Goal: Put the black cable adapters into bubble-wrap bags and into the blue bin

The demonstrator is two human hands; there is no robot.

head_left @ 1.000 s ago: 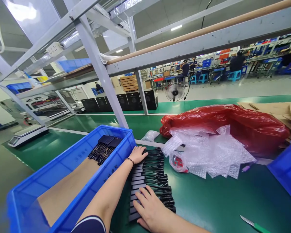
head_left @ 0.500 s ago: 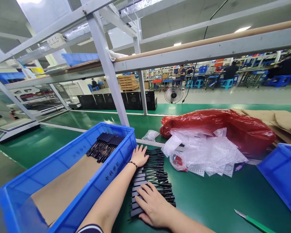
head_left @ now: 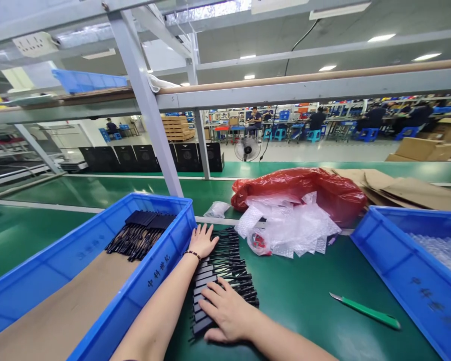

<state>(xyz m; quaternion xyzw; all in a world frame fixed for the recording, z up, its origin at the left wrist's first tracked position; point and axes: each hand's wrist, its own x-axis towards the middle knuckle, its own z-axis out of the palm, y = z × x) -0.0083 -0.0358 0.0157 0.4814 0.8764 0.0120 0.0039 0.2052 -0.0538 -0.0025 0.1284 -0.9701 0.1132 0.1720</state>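
A long row of black rectangular parts with short cables [head_left: 225, 265] lies on the green work surface, the cables pointing right. My left hand [head_left: 203, 241] rests with spread fingers on the far end of the row, beside the blue bin's wall. Across the near part of the row lies my right hand [head_left: 227, 312], fingers apart on the flat black blocks. Neither hand grips anything. In the left blue bin [head_left: 161, 268], more black cabled parts [head_left: 139, 233] sit at the far end, on brown cardboard [head_left: 65, 311].
Bubble wrap bags [head_left: 291, 228] and a red plastic bag [head_left: 304, 185] lie beyond the row. A green-handled knife [head_left: 370, 312] is at the right, near another blue bin [head_left: 406, 271] holding bubble wrap. A metal rack post [head_left: 150, 110] rises behind the left bin.
The view has turned to the right, bringing more of the right-hand bin into sight. Both hands stay on the row of black parts, with little visible movement.
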